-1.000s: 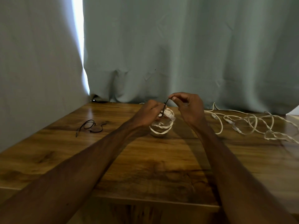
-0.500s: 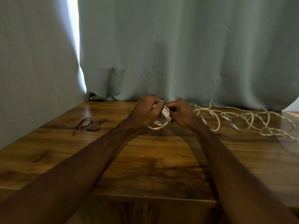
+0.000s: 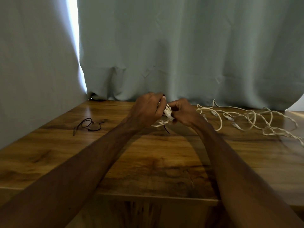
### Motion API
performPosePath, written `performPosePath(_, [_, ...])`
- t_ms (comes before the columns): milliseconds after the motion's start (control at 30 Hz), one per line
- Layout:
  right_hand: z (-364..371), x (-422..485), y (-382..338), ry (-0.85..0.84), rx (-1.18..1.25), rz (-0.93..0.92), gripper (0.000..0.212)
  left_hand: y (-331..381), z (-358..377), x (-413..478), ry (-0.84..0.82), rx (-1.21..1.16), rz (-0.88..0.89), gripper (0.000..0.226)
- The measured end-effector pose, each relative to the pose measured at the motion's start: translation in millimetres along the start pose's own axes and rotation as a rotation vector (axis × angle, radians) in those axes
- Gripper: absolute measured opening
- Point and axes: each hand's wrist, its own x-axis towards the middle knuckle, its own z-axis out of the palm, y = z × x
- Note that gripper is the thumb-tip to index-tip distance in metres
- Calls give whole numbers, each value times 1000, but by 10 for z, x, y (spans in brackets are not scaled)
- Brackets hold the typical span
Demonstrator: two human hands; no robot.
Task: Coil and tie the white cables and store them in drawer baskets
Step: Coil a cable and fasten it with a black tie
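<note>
Clutching the white coil [image 3: 168, 112] tight between curled left hand [image 3: 148, 110] and right hand [image 3: 183, 112], now drawn together after tugging the black tie [image 3: 166, 130] upward, probably cinching it, with loose cables [image 3: 246, 120] lying beyond the right hand.

My left hand [image 3: 148, 111] and right hand [image 3: 184, 112] cover most of the coiled white cable [image 3: 167, 112], my fingers [image 3: 162, 104] curling out of sight behind it. Only one end of the dark tie [image 3: 166, 129] shows below. The loose white cables [image 3: 246, 119] run off the right edge.
</note>
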Motion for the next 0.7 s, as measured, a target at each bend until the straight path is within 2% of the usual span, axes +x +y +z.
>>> performPosePath(167, [-23,-17,-45,-3,24,45,42,23,-18,-19,23,-21,29,21])
performPosePath(300, [-10,-60,-88,-76,-32,100,36,-22,11,-59,-30,-234,-108,34])
performPosePath(433, [-18,-60,-94,-65,24,127,34,-26,25,-60,-22,-344,-172,33])
performPosePath(600, [-9,-34,-75,-42,35,159,30,-31,42,-50,11,-326,-191,38])
performPosePath(700, [16,-8,-18,27,-10,200,17,-45,68,-53,27,-311,-212,39])
